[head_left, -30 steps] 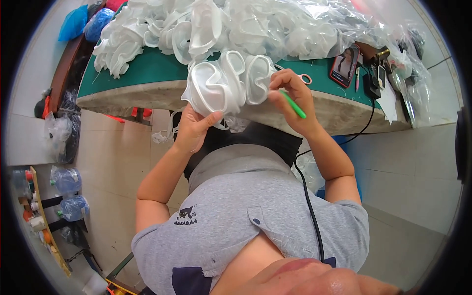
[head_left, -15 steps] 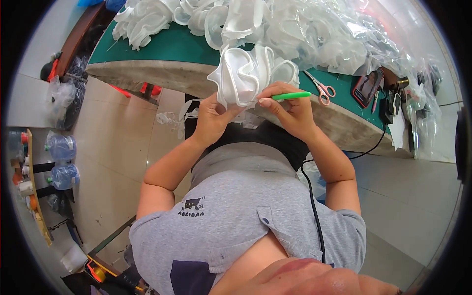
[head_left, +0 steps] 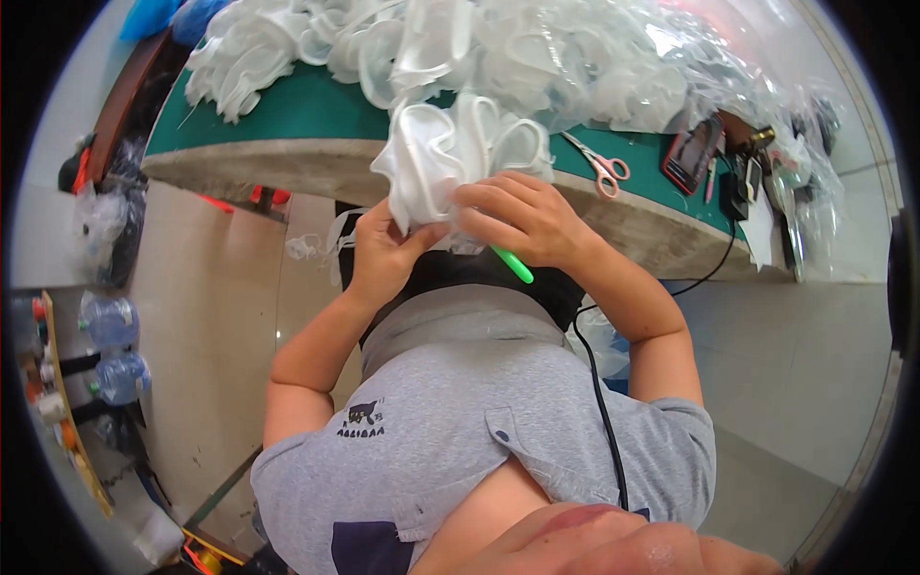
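Note:
A white wavy fabric piece (head_left: 417, 158) with thick corded edges hangs over the front edge of the table. My left hand (head_left: 383, 251) pinches its lower left edge between thumb and fingers. At its right side, the fingertips of my right hand (head_left: 522, 216) press against the fabric. A slim bright green handle (head_left: 513, 264) pokes out below my right palm, pointing down toward my lap. Its working end is hidden by the hand, so I cannot tell the tool's kind. More wavy white loops (head_left: 522, 144) join the piece on its right.
Piles of similar white pieces (head_left: 249, 57) and clear plastic bags (head_left: 613, 77) cover the back of the green-topped table (head_left: 316, 105). To the right lie pink-handled scissors (head_left: 604, 172), a phone (head_left: 690, 158) and a black adapter (head_left: 734, 196) with a cable. Water jugs (head_left: 120, 376) stand at left.
My right hand has turned over, so the green handle swung from pointing right to pointing down toward me. Its fingers now lie on the fabric. The whole view has shifted slightly.

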Motion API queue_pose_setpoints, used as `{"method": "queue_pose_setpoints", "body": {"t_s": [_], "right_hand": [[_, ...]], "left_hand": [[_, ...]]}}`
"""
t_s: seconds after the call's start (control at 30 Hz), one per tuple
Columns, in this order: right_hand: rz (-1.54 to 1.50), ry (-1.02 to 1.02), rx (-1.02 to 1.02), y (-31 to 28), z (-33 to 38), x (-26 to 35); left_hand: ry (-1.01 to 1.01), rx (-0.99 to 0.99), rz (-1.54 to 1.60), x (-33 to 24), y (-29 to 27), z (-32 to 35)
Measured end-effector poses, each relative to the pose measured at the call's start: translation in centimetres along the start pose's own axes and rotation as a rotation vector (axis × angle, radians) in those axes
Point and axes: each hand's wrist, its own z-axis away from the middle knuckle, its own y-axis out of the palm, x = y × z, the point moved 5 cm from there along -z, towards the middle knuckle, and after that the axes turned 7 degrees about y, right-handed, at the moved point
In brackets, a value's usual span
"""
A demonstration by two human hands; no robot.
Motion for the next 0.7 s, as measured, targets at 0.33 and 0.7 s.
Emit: {"method": "queue_pose_setpoints", "body": {"t_s": [0.33,0.7], "right_hand": [[0.211,0.349,-0.749,-11.2,-2.9,-13.2],[-0.339,0.184,-0.256,-6.0,-0.5,-3.3]], "left_hand": [[-0.102,0.088,-0.103,4.0,-1.2,0.6],[-0.046,0.232,-0.206,0.7,-2.2,-3.1]]}}
